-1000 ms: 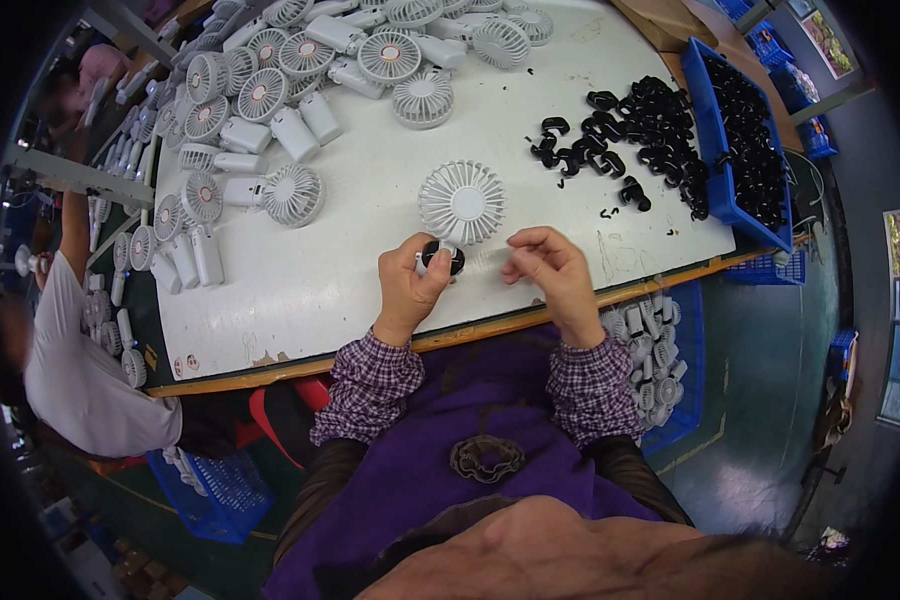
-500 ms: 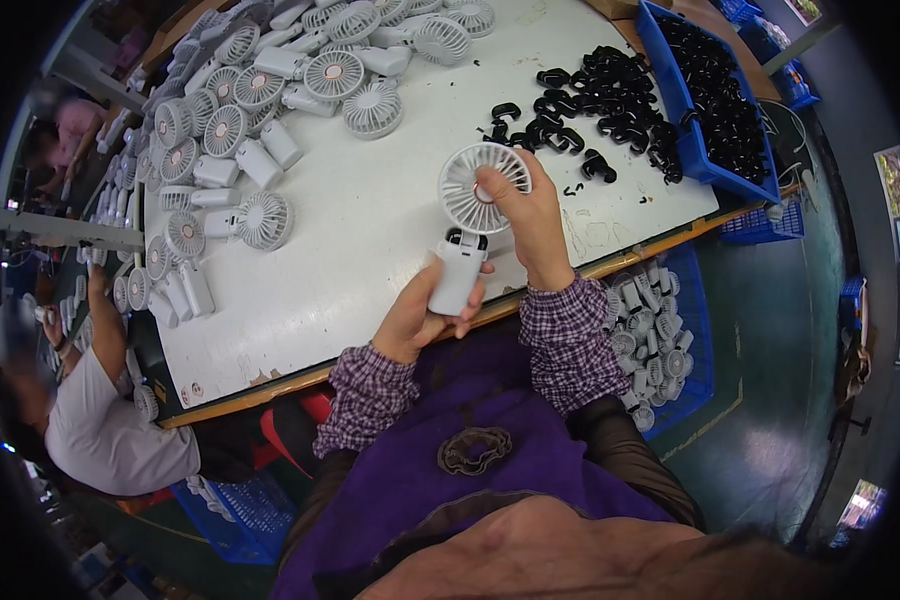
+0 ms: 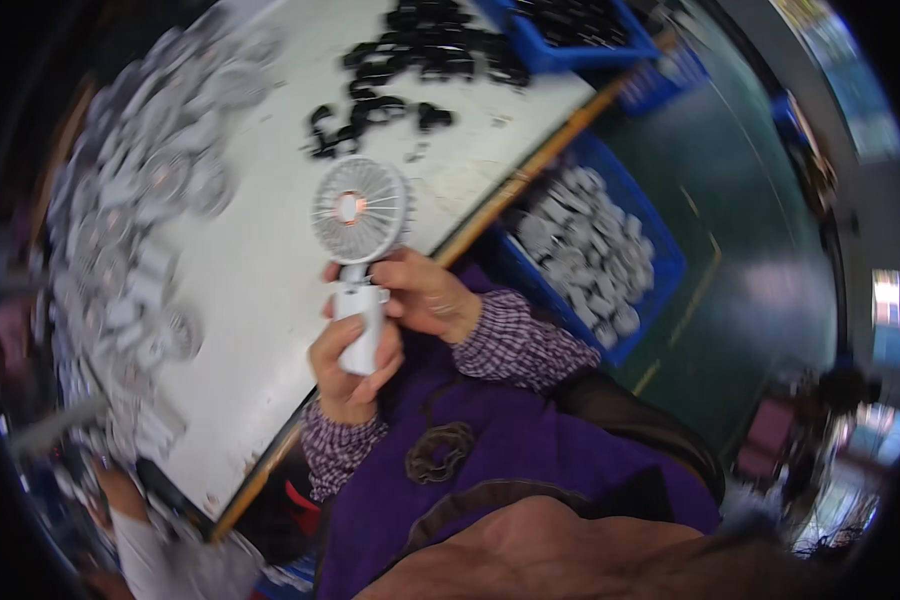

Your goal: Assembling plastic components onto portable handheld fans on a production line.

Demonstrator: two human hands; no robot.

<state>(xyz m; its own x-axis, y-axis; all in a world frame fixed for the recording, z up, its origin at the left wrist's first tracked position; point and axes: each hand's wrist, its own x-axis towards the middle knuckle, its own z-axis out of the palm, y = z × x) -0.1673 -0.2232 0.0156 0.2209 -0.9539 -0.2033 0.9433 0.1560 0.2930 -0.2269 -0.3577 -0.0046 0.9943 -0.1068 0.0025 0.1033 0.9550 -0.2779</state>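
Note:
A white handheld fan [image 3: 362,215] is held upright between my hands, above the table's near edge. My left hand [image 3: 353,355] wraps its fingers and thumb round the fan's handle. At the neck, just below the round head, my right hand [image 3: 425,292] has its fingers closed on the fan. The fan's head faces up, with an orange ring round its hub. Beyond it on the table lie loose black curved parts [image 3: 380,108], blurred by motion. Many more white fans [image 3: 110,260] are heaped at the left.
A blue bin [image 3: 560,58] with black parts stands at the table's far right corner. On the floor to my right sits a blue crate [image 3: 660,290] of white fans. The table [image 3: 260,290] has a wooden edge. A co-worker's sleeve [image 3: 180,560] shows at lower left.
My right hand has moved from the fan's head down to its neck. The head now faces up with its orange-ringed hub showing. My view has turned toward the right.

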